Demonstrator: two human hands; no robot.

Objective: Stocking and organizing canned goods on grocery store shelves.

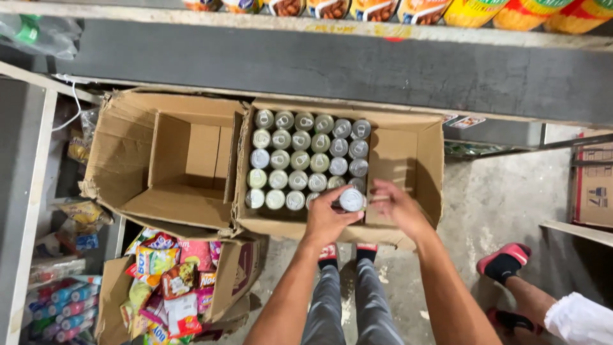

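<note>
A: Head view, quick. What did the left hand [327, 220] have?

B: It was closed around a can [352, 199], fingers wrapped on the side wall, silver top up. The can sat at the front edge of the right box [408, 156], just over the last gap in the near row.

A: Right hand [401, 206]?

B: Open, fingers spread, holding nothing. It hovered beside the can, over the bare right part of that box.

A: Rest of that box?

B: Cans [300, 160] upright in tight rows, filling the left and middle part. Right strip was free.

A: How would the can handle?

B: My judgement: rigid metal, smooth, a bit slippery, moderately heavy if full. Thin wall could dent under a hard squeeze. Best grip was around the middle of the body, not by the rim.

A: Around it?

B: Empty box [185, 160] touching on the left, flaps open. Below it a carton of snack packets [169, 281]. Shelf [319, 61] behind the boxes, jars along the top. Another person's foot in a red sandal [504, 260] on the floor, right side.
</note>
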